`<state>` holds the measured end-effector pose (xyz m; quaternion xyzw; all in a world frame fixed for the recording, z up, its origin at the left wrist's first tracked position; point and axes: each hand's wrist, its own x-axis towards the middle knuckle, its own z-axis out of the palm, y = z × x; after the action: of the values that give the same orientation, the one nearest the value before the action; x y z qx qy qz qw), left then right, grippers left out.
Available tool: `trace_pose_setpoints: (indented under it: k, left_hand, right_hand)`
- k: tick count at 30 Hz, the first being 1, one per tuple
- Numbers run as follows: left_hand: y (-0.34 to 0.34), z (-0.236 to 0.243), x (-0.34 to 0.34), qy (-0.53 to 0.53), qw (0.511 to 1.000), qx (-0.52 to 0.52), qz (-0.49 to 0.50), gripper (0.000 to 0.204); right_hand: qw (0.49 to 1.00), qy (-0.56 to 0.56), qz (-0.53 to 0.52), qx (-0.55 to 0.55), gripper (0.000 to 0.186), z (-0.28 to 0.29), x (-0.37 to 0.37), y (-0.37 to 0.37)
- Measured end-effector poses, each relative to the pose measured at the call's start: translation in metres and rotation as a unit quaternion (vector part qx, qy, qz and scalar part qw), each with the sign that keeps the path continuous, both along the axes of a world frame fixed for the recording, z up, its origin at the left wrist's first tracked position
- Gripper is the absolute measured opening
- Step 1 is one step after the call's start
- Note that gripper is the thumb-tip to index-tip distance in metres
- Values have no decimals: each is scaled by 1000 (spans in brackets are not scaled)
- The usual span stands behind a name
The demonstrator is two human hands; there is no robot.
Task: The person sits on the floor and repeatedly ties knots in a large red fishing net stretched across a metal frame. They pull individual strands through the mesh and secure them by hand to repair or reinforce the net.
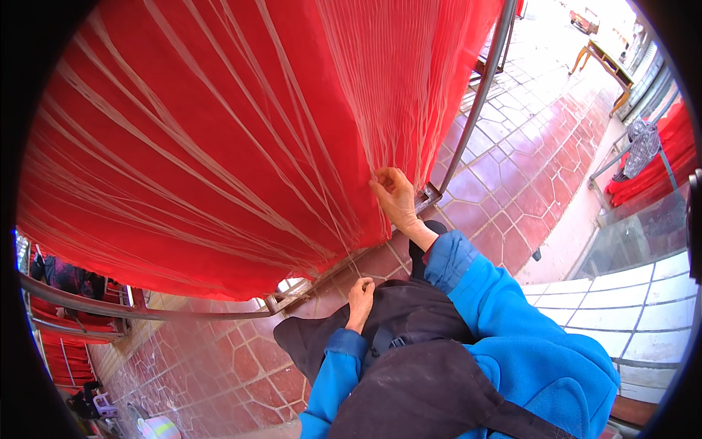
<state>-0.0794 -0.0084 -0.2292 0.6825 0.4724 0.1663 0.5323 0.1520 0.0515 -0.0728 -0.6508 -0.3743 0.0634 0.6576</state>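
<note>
A large red cloth (219,183) hangs in front of me, with long pale threads (278,132) running loosely over it. Low at its near edge, my left hand (360,300) is closed, fingers pinched where a bundle of these threads comes together. Farther up and to the right, my right hand (395,199) pinches at the strands along the cloth's right part, where the threads lie in close, even rows. Its fingertips are pressed together against them; exactly how many strands they hold is too fine to tell.
A metal frame (479,102) runs along the cloth's right side, and a curved rail (183,314) crosses below it. Reddish paving (256,366) covers the ground. A wooden table (610,66) stands far right. More red cloth (662,157) hangs on a rack at the right.
</note>
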Motion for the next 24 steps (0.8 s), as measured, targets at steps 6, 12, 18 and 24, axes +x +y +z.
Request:
trace_pose_setpoints:
  k: [6, 12, 18, 24]
  left_hand:
    - [-1, 1, 1, 36, 998, -15, -43, 40]
    - [1, 0, 0, 50, 996, -8, -72, 41]
    - [3, -12, -1, 54, 994, 25, -91, 43]
    - [0, -16, 2, 57, 998, -6, -16, 49]
  right_hand:
    - [999, -7, -14, -28, 11, 1, 5, 2]
    - [999, 41, 9, 22, 8, 3, 8, -8]
    - [998, 65, -4, -4, 8, 6, 14, -32]
    - [994, 113, -3, -6, 8, 18, 9, -52]
